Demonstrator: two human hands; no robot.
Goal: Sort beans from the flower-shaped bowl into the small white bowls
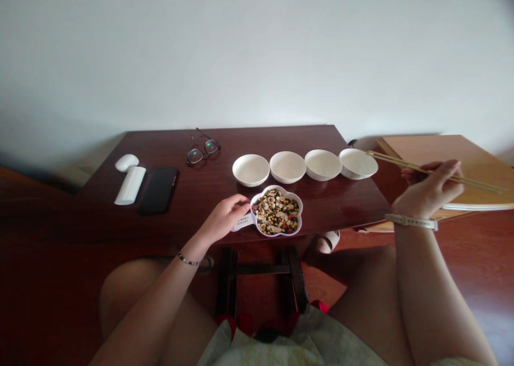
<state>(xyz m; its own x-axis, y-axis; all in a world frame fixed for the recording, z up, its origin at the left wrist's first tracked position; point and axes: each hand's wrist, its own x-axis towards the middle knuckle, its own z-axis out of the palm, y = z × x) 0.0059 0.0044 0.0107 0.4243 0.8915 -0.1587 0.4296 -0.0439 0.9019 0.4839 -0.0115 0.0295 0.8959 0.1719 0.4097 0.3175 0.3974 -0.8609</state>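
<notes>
Head view: one forward-and-down look over the hands.

Table edges: the dark wood table (281, 141) runs from the wall at the top of the frame to a near edge just past the left hand; its right corner reaches the middle right.

Open room: a wide stretch of bare tabletop lies left of the dish, and a narrower strip lies between the bowls and the far edge.

Dish: the white flower-shaped dish (277, 211) sits at lower centre, close to the near edge, heaped with mixed beans (276, 212) in pale, dark and reddish colours.

Bowls: four white bowls (305, 166) stand in a row just beyond the dish, nearly touching one another; the rightmost looks slightly tilted.

Left hand: the left hand (223, 219) lies curled over the dish's flat handle (243, 221), holding it in a loose grip.

Right hand: the right hand (429, 189) is raised beyond the table's right corner, fingers closed on the chopsticks (417, 169), whose tips are narrowly apart at the rightmost bowl's rim; contact is hard to tell.

Other items: glasses (203, 150), a black phone (158, 189) and two white objects (130, 178) lie at the table's left.
</notes>
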